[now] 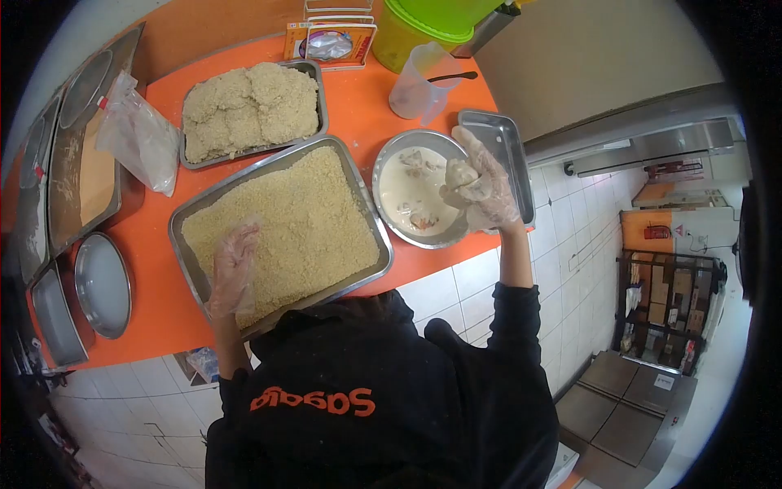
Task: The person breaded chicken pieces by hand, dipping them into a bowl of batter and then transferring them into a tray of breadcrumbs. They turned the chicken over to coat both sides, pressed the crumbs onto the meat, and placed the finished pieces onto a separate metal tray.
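I logged the gloved right hand (482,189) pinching a pale battered piece (460,174) above the round steel batter bowl (389,163); left hand (234,265), grip spread, rested on breadcrumbs in the rectangular steel tray (186,213) on the orange worktop (155,269).

free: orange counter (155,244) front-L | blocked: jug (419,81), bucket (419,33) rear

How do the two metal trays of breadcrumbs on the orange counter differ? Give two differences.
The large tray holds loose, level crumbs, and the left hand rests in it. The smaller tray behind it holds piled, breaded pieces, and no hand touches it. Both are rectangular metal.
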`<move>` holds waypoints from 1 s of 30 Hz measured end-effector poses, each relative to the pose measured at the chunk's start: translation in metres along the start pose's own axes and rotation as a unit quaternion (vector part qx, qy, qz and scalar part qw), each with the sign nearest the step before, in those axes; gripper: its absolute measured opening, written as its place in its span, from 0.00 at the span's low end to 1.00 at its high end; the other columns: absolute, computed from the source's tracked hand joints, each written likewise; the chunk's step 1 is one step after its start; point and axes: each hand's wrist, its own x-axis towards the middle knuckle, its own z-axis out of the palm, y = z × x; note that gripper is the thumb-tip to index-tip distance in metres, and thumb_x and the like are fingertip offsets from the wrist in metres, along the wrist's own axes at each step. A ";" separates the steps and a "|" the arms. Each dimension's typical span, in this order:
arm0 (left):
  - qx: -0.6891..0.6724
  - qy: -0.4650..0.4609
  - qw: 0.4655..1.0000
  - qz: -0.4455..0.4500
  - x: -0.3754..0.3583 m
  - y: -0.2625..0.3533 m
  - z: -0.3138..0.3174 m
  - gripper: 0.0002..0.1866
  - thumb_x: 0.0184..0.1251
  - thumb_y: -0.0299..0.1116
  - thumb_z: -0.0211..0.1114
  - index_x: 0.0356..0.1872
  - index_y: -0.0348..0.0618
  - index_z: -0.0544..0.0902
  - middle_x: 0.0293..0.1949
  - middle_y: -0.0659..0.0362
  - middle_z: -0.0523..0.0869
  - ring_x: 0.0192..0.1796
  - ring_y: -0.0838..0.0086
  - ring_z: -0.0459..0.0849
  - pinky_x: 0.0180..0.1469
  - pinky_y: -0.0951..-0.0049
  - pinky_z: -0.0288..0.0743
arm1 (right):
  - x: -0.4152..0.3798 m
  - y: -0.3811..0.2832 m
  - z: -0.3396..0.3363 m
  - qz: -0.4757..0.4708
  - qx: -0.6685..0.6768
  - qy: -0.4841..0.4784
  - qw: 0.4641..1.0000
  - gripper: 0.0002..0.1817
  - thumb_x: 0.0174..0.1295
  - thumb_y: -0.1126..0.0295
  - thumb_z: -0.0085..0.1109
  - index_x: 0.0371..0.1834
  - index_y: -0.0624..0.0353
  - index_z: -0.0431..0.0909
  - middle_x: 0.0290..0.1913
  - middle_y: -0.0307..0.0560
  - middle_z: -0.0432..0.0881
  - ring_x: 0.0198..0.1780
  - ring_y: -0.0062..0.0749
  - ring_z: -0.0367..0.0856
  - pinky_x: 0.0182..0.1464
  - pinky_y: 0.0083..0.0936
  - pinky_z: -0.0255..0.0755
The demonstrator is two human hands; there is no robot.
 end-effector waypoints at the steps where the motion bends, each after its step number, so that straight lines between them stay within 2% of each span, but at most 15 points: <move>1: -0.004 -0.002 1.000 0.006 0.000 0.000 -0.001 0.16 0.78 0.26 0.56 0.62 0.33 0.77 0.60 0.53 0.81 0.65 0.70 0.77 0.70 0.69 0.67 | 0.002 -0.011 0.000 0.018 -0.019 -0.019 0.999 0.28 0.43 0.70 0.77 0.52 0.60 0.81 0.46 0.41 0.83 0.48 0.31 0.81 0.55 0.31 0.77; 2: -0.007 -0.005 1.000 0.012 0.000 0.000 -0.001 0.16 0.78 0.26 0.56 0.62 0.33 0.76 0.60 0.53 0.81 0.66 0.69 0.77 0.69 0.69 0.68 | 0.003 -0.017 0.001 0.035 -0.038 -0.039 0.998 0.26 0.44 0.70 0.76 0.50 0.60 0.82 0.46 0.42 0.84 0.47 0.32 0.82 0.54 0.31 0.77; 5: -0.015 -0.001 1.000 0.012 -0.002 -0.003 -0.002 0.17 0.78 0.25 0.56 0.63 0.33 0.76 0.60 0.52 0.81 0.66 0.68 0.77 0.70 0.68 0.68 | 0.009 0.004 -0.010 -0.019 -0.125 -0.083 0.989 0.21 0.46 0.71 0.77 0.44 0.62 0.82 0.43 0.41 0.83 0.44 0.26 0.80 0.50 0.28 0.77; 8: 0.024 0.022 0.999 0.010 -0.007 -0.004 -0.002 0.17 0.77 0.24 0.55 0.63 0.33 0.76 0.61 0.51 0.81 0.66 0.68 0.78 0.70 0.68 0.68 | 0.007 -0.004 -0.003 -0.025 -0.253 -0.045 0.966 0.19 0.48 0.70 0.77 0.42 0.61 0.81 0.41 0.42 0.83 0.43 0.27 0.80 0.48 0.28 0.76; 11: 0.012 0.004 0.999 0.029 -0.008 -0.013 -0.007 0.16 0.77 0.23 0.56 0.62 0.33 0.76 0.61 0.51 0.81 0.66 0.68 0.78 0.70 0.67 0.68 | 0.006 0.000 -0.004 -0.046 -0.217 -0.059 0.973 0.16 0.51 0.70 0.76 0.41 0.60 0.81 0.39 0.43 0.82 0.41 0.26 0.79 0.47 0.28 0.75; 14: 0.024 0.015 0.999 0.031 -0.014 -0.007 -0.005 0.16 0.77 0.23 0.56 0.62 0.33 0.76 0.62 0.50 0.81 0.66 0.67 0.78 0.70 0.67 0.68 | 0.006 0.019 -0.006 -0.116 -0.266 -0.045 0.956 0.12 0.56 0.73 0.73 0.42 0.59 0.82 0.39 0.41 0.82 0.41 0.25 0.79 0.47 0.27 0.75; 17: 0.035 0.002 0.999 0.011 -0.012 -0.013 -0.011 0.16 0.76 0.22 0.56 0.62 0.33 0.76 0.61 0.51 0.81 0.66 0.67 0.78 0.70 0.67 0.68 | 0.002 0.011 0.010 -0.058 -0.109 -0.029 0.992 0.12 0.53 0.71 0.73 0.37 0.60 0.80 0.35 0.46 0.80 0.39 0.37 0.80 0.45 0.34 0.76; 20: -0.012 0.020 0.999 0.031 -0.015 -0.010 -0.007 0.16 0.75 0.21 0.56 0.62 0.33 0.76 0.61 0.51 0.81 0.65 0.67 0.78 0.70 0.67 0.69 | -0.002 -0.016 0.023 -0.069 -0.219 0.018 0.973 0.07 0.56 0.74 0.70 0.34 0.57 0.79 0.33 0.46 0.80 0.38 0.41 0.80 0.43 0.36 0.75; 23: 0.019 0.011 1.000 0.020 -0.011 -0.008 -0.009 0.17 0.75 0.21 0.56 0.63 0.33 0.75 0.62 0.52 0.80 0.64 0.67 0.79 0.69 0.67 0.69 | -0.003 -0.019 0.014 -0.205 -0.367 0.002 0.907 0.06 0.56 0.74 0.69 0.33 0.56 0.79 0.33 0.47 0.80 0.37 0.45 0.80 0.40 0.38 0.74; 26: 0.019 0.011 1.000 0.021 -0.008 -0.007 -0.009 0.16 0.76 0.23 0.57 0.62 0.33 0.76 0.61 0.51 0.81 0.64 0.68 0.79 0.68 0.68 0.70 | -0.002 -0.031 0.011 -0.267 -0.375 0.004 0.888 0.08 0.55 0.73 0.70 0.34 0.55 0.80 0.33 0.46 0.80 0.37 0.48 0.79 0.40 0.39 0.74; 29: 0.099 0.008 0.995 0.011 -0.005 0.009 -0.008 0.15 0.76 0.25 0.58 0.60 0.33 0.79 0.60 0.51 0.83 0.64 0.68 0.79 0.66 0.70 0.71 | -0.004 -0.037 0.011 -0.259 -0.379 0.006 0.888 0.08 0.54 0.73 0.70 0.33 0.56 0.79 0.34 0.46 0.81 0.38 0.47 0.79 0.41 0.38 0.74; 30: 0.090 0.015 0.996 0.008 -0.005 0.008 -0.007 0.15 0.76 0.25 0.58 0.60 0.33 0.79 0.59 0.51 0.83 0.64 0.68 0.79 0.66 0.70 0.71 | -0.003 -0.036 0.009 -0.224 -0.355 -0.008 0.908 0.08 0.54 0.73 0.70 0.33 0.56 0.79 0.33 0.46 0.81 0.37 0.47 0.80 0.41 0.37 0.74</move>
